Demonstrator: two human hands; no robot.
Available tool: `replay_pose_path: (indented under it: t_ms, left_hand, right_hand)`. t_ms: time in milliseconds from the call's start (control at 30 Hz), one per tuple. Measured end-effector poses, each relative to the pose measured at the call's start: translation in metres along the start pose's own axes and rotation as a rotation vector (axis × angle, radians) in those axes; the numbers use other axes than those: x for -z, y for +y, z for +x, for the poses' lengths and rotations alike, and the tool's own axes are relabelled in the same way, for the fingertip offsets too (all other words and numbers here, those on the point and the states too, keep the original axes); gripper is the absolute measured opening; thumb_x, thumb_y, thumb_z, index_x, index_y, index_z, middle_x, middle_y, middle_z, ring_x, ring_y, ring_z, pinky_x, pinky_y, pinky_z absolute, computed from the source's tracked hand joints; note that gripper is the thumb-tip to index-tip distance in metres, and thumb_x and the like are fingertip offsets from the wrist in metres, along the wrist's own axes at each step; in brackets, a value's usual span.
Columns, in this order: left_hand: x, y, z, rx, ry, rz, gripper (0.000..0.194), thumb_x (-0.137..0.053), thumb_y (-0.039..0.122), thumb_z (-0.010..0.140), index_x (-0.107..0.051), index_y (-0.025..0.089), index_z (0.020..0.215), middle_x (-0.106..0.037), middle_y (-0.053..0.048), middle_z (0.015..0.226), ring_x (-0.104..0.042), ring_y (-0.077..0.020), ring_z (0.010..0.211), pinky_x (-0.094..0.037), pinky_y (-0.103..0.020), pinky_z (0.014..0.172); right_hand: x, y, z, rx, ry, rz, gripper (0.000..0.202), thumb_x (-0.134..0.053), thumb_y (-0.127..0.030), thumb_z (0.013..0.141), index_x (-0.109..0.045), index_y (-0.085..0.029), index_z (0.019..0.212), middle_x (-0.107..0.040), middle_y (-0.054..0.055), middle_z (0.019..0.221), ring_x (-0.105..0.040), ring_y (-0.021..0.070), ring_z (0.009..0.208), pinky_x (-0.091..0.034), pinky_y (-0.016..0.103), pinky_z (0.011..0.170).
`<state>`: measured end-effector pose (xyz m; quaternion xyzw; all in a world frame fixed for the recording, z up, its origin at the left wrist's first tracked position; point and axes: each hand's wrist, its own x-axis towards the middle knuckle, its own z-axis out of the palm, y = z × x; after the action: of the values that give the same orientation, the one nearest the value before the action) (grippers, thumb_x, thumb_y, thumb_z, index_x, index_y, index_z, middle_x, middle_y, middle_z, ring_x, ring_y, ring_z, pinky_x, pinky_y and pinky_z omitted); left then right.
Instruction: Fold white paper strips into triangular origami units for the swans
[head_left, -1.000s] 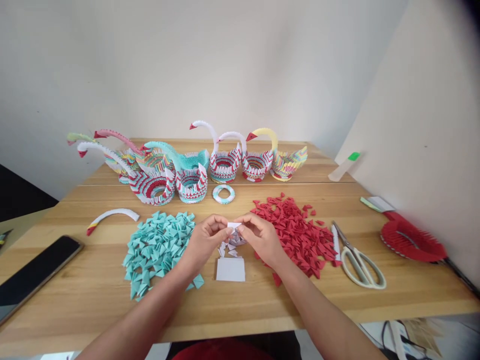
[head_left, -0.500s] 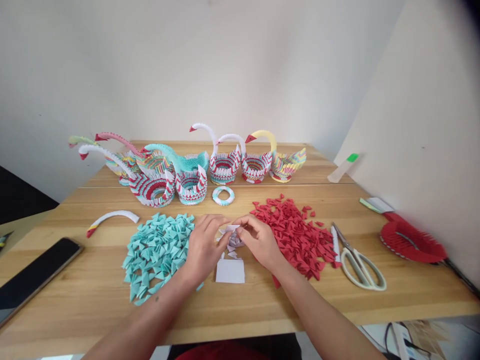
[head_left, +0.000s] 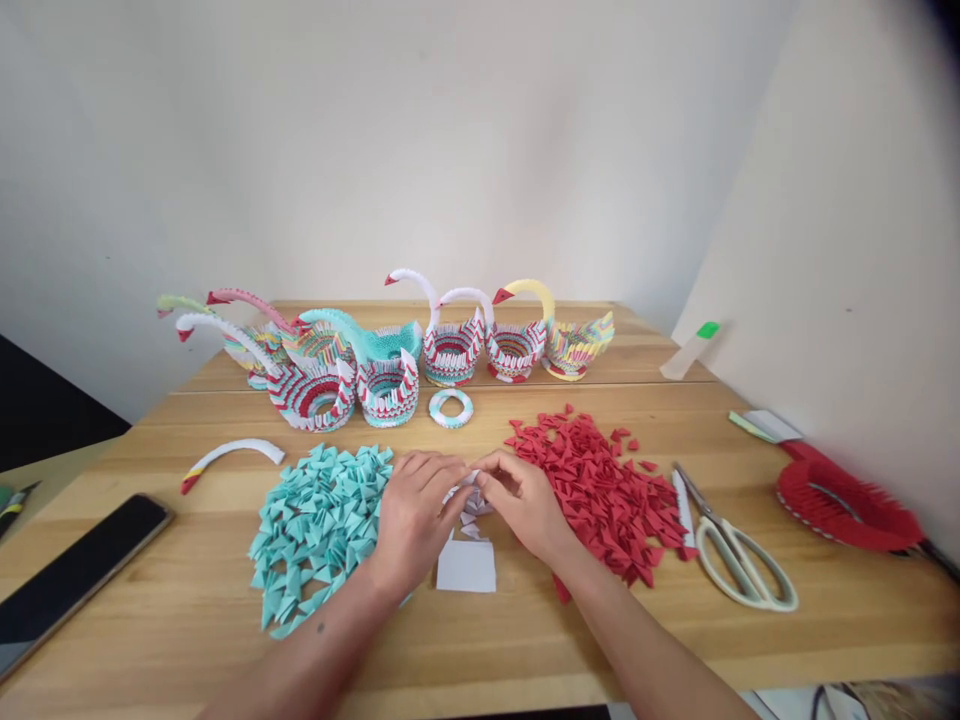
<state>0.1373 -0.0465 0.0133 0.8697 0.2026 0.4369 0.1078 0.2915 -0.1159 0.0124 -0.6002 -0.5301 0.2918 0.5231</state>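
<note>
since a second ago, the left hand (head_left: 421, 510) has turned flatter, its back now upward, and the white paper (head_left: 471, 479) that showed face-on between the fingers is now mostly hidden. the right hand (head_left: 525, 505) is narrow, thumb and forefinger pinched at the edge of that paper. the left hand's fingers lie close together over it; whether they grip it cannot be told. the paper is held between the two hands, above a few folded white pieces (head_left: 471, 522). just nearer the person, a white stack (head_left: 466, 568) lies flat on the table (head_left: 187, 610). turquoise pieces (head_left: 319, 530) are heaped beside the left hand, red pieces (head_left: 600, 490) beside the right, with scissors (head_left: 711, 516) past them. farther back lies a paper ring (head_left: 451, 422), and behind it stand several paper swans (head_left: 451, 366).
</note>
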Motion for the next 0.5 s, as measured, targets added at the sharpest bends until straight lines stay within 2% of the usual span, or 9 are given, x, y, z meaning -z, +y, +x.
replay_pose_path:
  t_ms: [200,400,500]
  left_hand:
    - [-0.0017,0.0015,-0.0010,0.083,-0.032,-0.041,0.008,-0.064,0.019,0.087,-0.068,0.019,0.094,-0.076,-0.006,0.087,-0.067,-0.0233,0.081,-0.046,-0.037,0.077]
    - [0.0005,0.0006,0.0004,0.477,-0.107,-0.401,0.004,-0.066,0.023,0.083,-0.068,0.019,0.084,-0.077,-0.005,0.090,-0.072,-0.0217,0.086,-0.053,-0.032,0.080]
    - [0.0014,-0.0006,0.0027,0.566,-0.136,-0.545,0.008,-0.066,0.025,0.082,-0.068,0.019,0.078,-0.078,-0.005,0.090,-0.073,-0.0218,0.087,-0.055,-0.031,0.082]
  right_hand:
    - [-0.0022,-0.0013,-0.0007,0.004,0.044,-0.058,0.012,-0.056,-0.024,0.084,-0.067,-0.020,0.080,-0.067,0.001,0.072,-0.061,0.0147,0.064,-0.046,0.024,0.057]
    - [-0.0007,-0.0050,-0.0004,0.029,0.070,-0.112,0.013,-0.056,-0.025,0.085,-0.067,-0.021,0.082,-0.067,0.002,0.077,-0.061,0.0151,0.068,-0.047,0.024,0.057]
    - [-0.0002,-0.0053,0.0001,0.059,0.068,-0.113,0.013,-0.056,-0.025,0.086,-0.069,-0.021,0.086,-0.068,0.003,0.084,-0.064,0.0165,0.077,-0.050,0.025,0.064]
